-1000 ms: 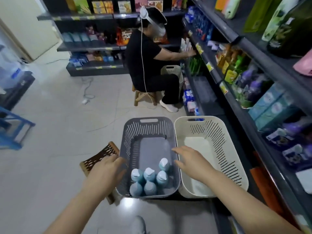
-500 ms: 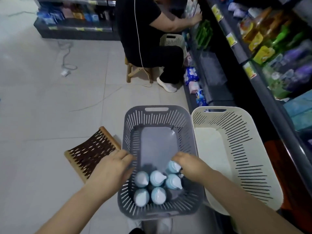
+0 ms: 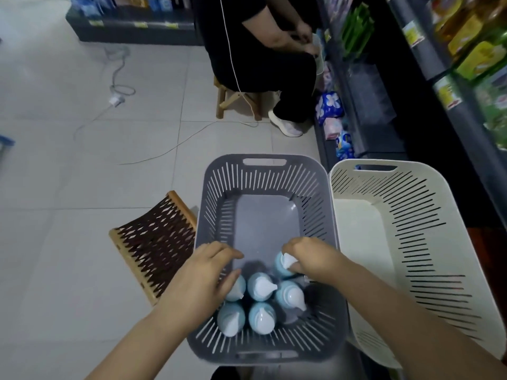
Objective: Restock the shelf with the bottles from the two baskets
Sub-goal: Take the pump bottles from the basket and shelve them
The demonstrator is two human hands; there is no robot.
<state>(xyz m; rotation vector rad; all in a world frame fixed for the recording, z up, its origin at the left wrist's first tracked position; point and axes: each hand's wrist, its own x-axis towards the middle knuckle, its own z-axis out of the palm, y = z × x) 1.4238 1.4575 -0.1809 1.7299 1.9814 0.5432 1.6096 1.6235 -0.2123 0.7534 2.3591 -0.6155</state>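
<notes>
- Six pale blue bottles (image 3: 260,286) with white caps stand clustered at the 6 o'clock end of the grey basket (image 3: 263,174).
- The right hand (image 3: 310,259) has its fingers curled round the far bottle (image 3: 281,266) at the cluster's 1 o'clock corner.
- The left hand (image 3: 200,278) reaches in from 9 o'clock, its fingers loosely spread and gripping nothing.
- The cream basket (image 3: 411,215) sits just beside the grey one at 3 o'clock, a woven stool (image 3: 156,248) at 9 o'clock, the shelf (image 3: 429,64) at 2 o'clock.
</notes>
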